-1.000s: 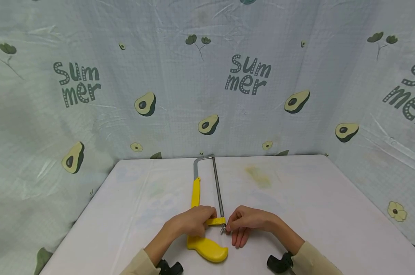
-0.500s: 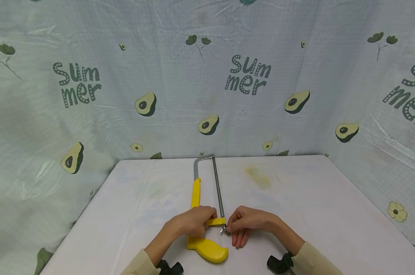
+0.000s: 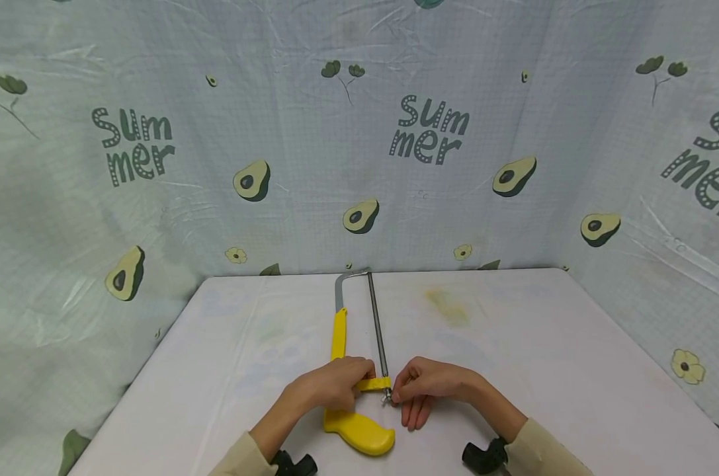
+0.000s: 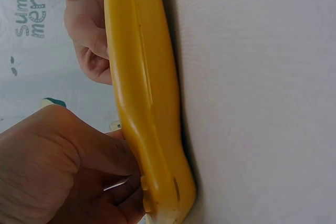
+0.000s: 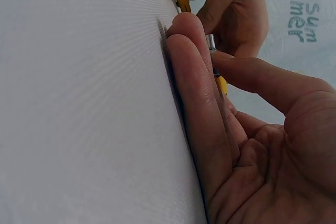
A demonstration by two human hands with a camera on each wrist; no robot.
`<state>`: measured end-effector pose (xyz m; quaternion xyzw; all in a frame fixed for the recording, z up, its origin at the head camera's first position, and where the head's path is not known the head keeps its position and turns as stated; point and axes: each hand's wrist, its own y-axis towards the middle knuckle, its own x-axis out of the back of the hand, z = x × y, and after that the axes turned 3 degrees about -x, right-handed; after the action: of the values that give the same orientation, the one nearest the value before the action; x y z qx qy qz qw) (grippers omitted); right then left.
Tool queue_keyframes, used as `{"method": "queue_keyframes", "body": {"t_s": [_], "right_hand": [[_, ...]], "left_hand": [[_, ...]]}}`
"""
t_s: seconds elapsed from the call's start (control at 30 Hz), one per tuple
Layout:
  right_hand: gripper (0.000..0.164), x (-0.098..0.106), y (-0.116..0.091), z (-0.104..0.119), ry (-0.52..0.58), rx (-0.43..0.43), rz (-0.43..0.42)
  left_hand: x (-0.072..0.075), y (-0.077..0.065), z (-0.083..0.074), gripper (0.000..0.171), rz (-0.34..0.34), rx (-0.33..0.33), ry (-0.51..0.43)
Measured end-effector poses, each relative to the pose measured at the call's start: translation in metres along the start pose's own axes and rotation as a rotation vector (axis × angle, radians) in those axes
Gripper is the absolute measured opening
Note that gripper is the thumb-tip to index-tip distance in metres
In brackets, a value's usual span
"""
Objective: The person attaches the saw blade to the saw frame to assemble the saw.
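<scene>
A hacksaw with a yellow handle [image 3: 364,434] lies on the white table, its grey front frame [image 3: 338,291] pointing away from me. My left hand [image 3: 335,383] grips the yellow frame just above the handle, fingers curled by the short crosspiece [image 3: 376,383]. Along the right side runs the straight metal blade [image 3: 378,324]. At its near end sits a small wing nut [image 3: 386,398], which my right hand [image 3: 433,380] pinches between thumb and index finger. In the right wrist view, the other fingers [image 5: 197,87] extend along the tabletop. From the left wrist, the handle [image 4: 147,93] hides part of the work.
The white-covered table [image 3: 514,344] has a yellowish stain right of the saw. Behind and beside it hangs a pale curtain [image 3: 311,132] printed with avocados and lettering. A black wrist mount [image 3: 484,456] sits under each forearm.
The wing nut shows at a slightly different angle beside the right fingertips. Both hands and the hacksaw otherwise keep their places.
</scene>
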<state>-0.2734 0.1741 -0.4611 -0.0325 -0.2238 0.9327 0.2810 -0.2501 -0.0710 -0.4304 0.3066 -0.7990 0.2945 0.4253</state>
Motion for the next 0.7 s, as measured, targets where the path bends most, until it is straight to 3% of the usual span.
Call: {"method": "queue_keyframes", "body": {"t_s": [0.7], "right_hand": [[0.017, -0.0010, -0.0007, 0.0004, 0.009, 0.013, 0.008]], "left_hand": [[0.0011, -0.0002, -0.0014, 0.034, 0.007, 0.011, -0.013]]}}
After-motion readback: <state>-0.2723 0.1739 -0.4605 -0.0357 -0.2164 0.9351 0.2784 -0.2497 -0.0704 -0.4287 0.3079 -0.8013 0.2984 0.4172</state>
